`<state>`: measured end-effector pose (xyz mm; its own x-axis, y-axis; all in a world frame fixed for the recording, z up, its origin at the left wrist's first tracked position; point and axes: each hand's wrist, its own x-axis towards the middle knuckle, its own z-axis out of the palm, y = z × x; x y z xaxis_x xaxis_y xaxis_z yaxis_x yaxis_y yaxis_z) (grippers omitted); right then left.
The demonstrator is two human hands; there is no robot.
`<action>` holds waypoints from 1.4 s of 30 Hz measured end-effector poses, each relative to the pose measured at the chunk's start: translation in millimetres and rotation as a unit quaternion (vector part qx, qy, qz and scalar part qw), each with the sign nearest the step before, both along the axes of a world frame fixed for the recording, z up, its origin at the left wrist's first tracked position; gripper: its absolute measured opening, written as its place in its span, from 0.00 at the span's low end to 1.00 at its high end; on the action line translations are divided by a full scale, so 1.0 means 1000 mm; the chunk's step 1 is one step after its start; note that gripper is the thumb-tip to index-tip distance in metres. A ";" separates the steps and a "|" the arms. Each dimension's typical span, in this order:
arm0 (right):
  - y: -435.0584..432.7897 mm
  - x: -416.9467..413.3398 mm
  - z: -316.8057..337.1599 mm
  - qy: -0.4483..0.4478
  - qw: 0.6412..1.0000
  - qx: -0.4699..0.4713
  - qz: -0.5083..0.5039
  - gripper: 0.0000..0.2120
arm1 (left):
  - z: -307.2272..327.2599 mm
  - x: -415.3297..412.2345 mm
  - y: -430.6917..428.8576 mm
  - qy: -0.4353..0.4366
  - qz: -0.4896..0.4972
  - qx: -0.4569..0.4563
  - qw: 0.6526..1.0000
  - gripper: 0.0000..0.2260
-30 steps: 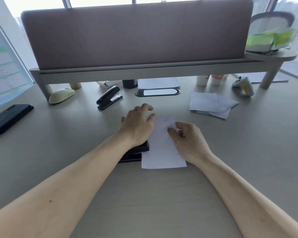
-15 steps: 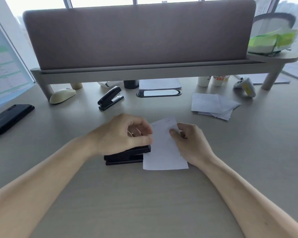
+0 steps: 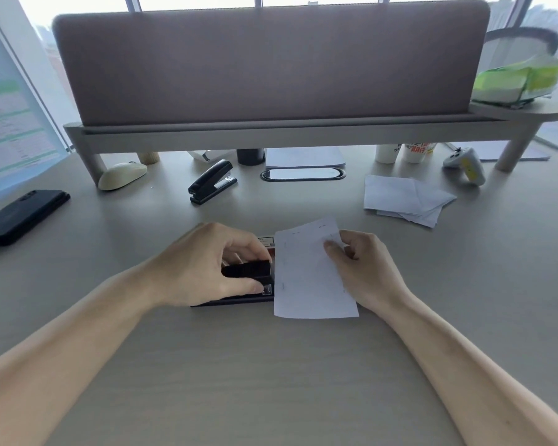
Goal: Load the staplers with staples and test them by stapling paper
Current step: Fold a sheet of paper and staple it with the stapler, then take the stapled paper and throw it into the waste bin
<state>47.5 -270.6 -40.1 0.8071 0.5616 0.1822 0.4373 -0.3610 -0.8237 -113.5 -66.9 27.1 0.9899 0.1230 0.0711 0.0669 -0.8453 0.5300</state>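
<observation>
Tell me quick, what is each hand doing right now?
Left hand: closed, gripping the near stapler.
Right hand: closed, pinching the sheet of paper by its right edge.

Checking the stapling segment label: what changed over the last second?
The left hand went from pressing flat on the black stapler to curling thumb and fingers round its top. The right hand keeps pinching the paper sheet, still at the stapler's mouth. The second stapler and paper pile did not move.
</observation>
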 end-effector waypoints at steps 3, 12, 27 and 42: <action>-0.001 0.000 0.000 0.015 1.000 0.014 0.006 0.14 | 0.000 -0.001 0.001 0.004 0.008 -0.004 1.000 0.12; -0.003 -0.005 0.018 0.105 0.981 0.160 -0.023 0.13 | 0.010 0.005 -0.002 -0.098 0.101 -0.230 0.963 0.07; 0.027 -0.003 0.099 -0.045 0.960 0.244 -0.132 0.28 | 0.045 0.044 0.013 -0.263 0.114 0.002 0.958 0.07; 0.045 -0.013 0.153 -0.253 0.963 0.035 0.082 0.06 | 0.089 0.023 0.030 -0.242 0.059 0.014 0.968 0.07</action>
<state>34.9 -225.5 112.7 0.5063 0.6451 0.5722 0.8359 -0.2043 -0.5094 -90.9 -37.2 116.1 0.8193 0.2240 0.5278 -0.0869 -0.8614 0.5004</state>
